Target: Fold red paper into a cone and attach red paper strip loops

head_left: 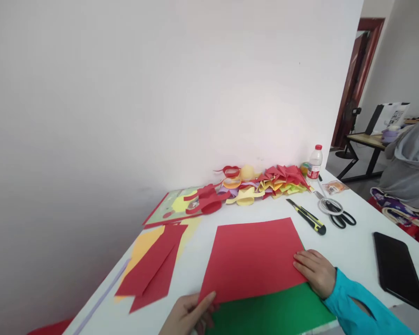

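Observation:
A sheet of red paper (253, 260) lies over a green sheet (272, 312), which shows along the near side and a sliver at the right. My left hand (192, 314) pinches the red sheet's near left corner between thumb and fingers. At the right edge, my right hand (316, 272) has its fingers together over the red paper, closed on that edge; its thumb is hidden. A black and yellow utility knife (306, 217) lies just beyond the right hand. Black-handled scissors (338, 217) rest beside it with a roll of white tape (330, 205).
Red paper strips (153, 265) lie on orange paper at the left, by a thin purple strip (103, 298). Paper cutouts and folded pieces (244, 186) line the wall. A plastic bottle (314, 163) stands at the back right; a black phone-like slab (400, 270) lies near the right edge.

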`<state>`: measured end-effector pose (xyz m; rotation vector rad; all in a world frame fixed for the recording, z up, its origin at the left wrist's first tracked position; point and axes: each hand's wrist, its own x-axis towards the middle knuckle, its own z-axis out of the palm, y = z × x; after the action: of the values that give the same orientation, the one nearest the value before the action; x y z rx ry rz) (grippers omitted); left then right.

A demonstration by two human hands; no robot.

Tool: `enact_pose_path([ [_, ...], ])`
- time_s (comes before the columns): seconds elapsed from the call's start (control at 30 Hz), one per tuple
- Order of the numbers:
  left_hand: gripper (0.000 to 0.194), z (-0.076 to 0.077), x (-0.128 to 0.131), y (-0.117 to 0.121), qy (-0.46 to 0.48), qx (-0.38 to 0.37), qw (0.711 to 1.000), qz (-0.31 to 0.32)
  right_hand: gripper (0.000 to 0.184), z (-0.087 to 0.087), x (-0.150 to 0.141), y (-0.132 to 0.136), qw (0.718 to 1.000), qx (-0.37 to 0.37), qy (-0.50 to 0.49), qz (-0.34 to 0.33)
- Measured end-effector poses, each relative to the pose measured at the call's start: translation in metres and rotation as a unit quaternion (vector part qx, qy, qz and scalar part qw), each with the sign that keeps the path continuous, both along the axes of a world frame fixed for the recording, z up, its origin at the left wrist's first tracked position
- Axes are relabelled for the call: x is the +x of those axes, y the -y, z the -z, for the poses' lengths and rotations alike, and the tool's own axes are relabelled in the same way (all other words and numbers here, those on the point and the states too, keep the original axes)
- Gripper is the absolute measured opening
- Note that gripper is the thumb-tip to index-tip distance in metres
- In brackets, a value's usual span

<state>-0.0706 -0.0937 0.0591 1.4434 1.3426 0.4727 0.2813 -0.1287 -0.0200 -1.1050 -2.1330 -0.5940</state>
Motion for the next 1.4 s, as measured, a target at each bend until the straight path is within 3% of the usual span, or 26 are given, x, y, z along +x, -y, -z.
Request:
enact_pose_path([
  [0.07, 0.052, 0.009, -0.011, 0.003, -0.071, 0.112, 0.990, -0.040, 0.033, 0.008, 0.001, 0.000, 1.000, -0.029, -0.007, -0.004],
  [0.13, 0.043, 0.013, -0.020, 0.006, -0.136, 0.272, 0.951, -0.061, 0.033, 0.009, 0.002, 0.001, 0.998, -0.069, -0.007, -0.010],
  [0.2, 0.035, 0.017, -0.022, 0.007, -0.173, 0.395, 0.902, -0.010, 0.033, 0.007, 0.004, 0.002, 0.995, -0.097, -0.002, -0.021],
  [0.27, 0.045, 0.024, -0.016, 0.006, -0.194, 0.460, 0.861, 0.096, 0.033, 0.005, 0.006, 0.004, 0.992, -0.124, -0.002, -0.030],
  [0.37, 0.075, 0.036, 0.001, 0.000, -0.219, 0.473, 0.813, 0.261, 0.033, 0.007, 0.010, 0.006, 0.987, -0.155, -0.021, -0.041],
  [0.5, 0.098, 0.036, 0.018, -0.019, -0.239, 0.419, 0.797, 0.364, 0.032, 0.009, 0.016, 0.002, 0.981, -0.182, -0.055, -0.049],
  [0.67, 0.099, 0.026, 0.033, -0.049, -0.262, 0.378, 0.796, 0.393, 0.033, 0.001, 0.015, -0.018, 0.973, -0.193, -0.080, -0.095],
  [0.77, 0.100, 0.031, 0.048, -0.060, -0.270, 0.377, 0.793, 0.394, 0.029, -0.010, 0.010, -0.037, 0.962, -0.221, -0.112, -0.116],
  [0.83, 0.091, 0.036, 0.055, -0.063, -0.274, 0.388, 0.785, 0.399, 0.022, -0.020, 0.008, -0.052, 0.947, -0.267, -0.149, -0.100],
  [0.93, 0.074, 0.044, 0.056, -0.067, -0.281, 0.431, 0.764, 0.389, 0.027, -0.033, 0.011, -0.076, 0.888, -0.373, -0.251, -0.091],
  [1.03, 0.052, 0.056, 0.051, -0.072, -0.287, 0.506, 0.728, 0.362, 0.048, -0.037, 0.015, -0.096, 0.750, -0.490, -0.392, -0.210],
  [1.07, 0.046, 0.062, 0.050, -0.073, -0.287, 0.535, 0.714, 0.349, 0.052, -0.037, 0.016, -0.100, 0.720, -0.496, -0.427, -0.234],
  [1.1, 0.043, 0.069, 0.050, -0.075, -0.286, 0.560, 0.701, 0.336, 0.055, -0.036, 0.016, -0.101, 0.705, -0.495, -0.447, -0.241],
  [1.13, 0.042, 0.078, 0.050, -0.076, -0.279, 0.581, 0.692, 0.325, 0.055, -0.034, 0.016, -0.101, 0.710, -0.488, -0.450, -0.234],
  [1.2, 0.043, 0.092, 0.050, -0.079, -0.253, 0.588, 0.705, 0.306, 0.048, -0.031, 0.013, -0.096, 0.754, -0.470, -0.417, -0.192],
  [1.27, 0.048, 0.097, 0.046, -0.085, -0.222, 0.560, 0.749, 0.278, 0.037, -0.026, 0.012, -0.089, 0.802, -0.449, -0.365, -0.149],
  [1.33, 0.050, 0.085, 0.036, -0.097, -0.199, 0.524, 0.795, 0.231, 0.033, -0.022, 0.013, -0.084, 0.830, -0.434, -0.329, -0.120],
  [1.37, 0.052, 0.074, 0.028, -0.106, -0.198, 0.517, 0.805, 0.211, 0.032, -0.019, 0.015, -0.083, 0.837, -0.431, -0.321, -0.109],
  [1.4, 0.052, 0.060, 0.020, -0.116, -0.176, 0.484, 0.840, 0.172, 0.032, -0.017, 0.016, -0.083, 0.840, -0.430, -0.316, -0.099],
])
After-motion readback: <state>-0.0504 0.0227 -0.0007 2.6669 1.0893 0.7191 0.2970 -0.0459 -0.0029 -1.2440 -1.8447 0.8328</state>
